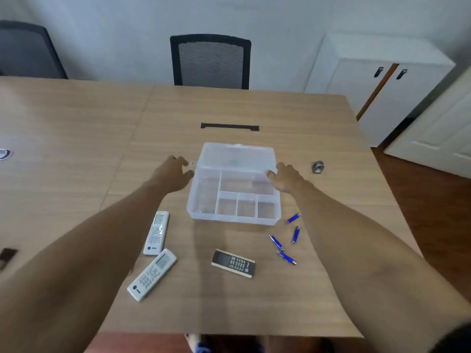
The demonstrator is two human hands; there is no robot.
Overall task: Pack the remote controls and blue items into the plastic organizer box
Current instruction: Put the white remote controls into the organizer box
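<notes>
A clear plastic organizer box [202, 200] lies open mid-table, its lid [237, 156] tilted back and its divided compartments holding nothing. My left hand [173, 171] hovers at the box's left rear corner, fingers apart. My right hand [286, 175] is at the right rear corner, fingertips touching the hinge edge. Two white remotes [156, 233] [152, 274] lie front left of the box. A black remote [233, 263] lies in front of it. Several blue pen-like items [293, 218] [295, 234] [276, 242] are scattered front right.
The wooden table [229, 309] has a black cable slot [230, 126] behind the box. A small grey object [317, 166] sits to the right. Two mesh chairs [211, 61] stand at the far edge, a white cabinet [377, 80] at the right.
</notes>
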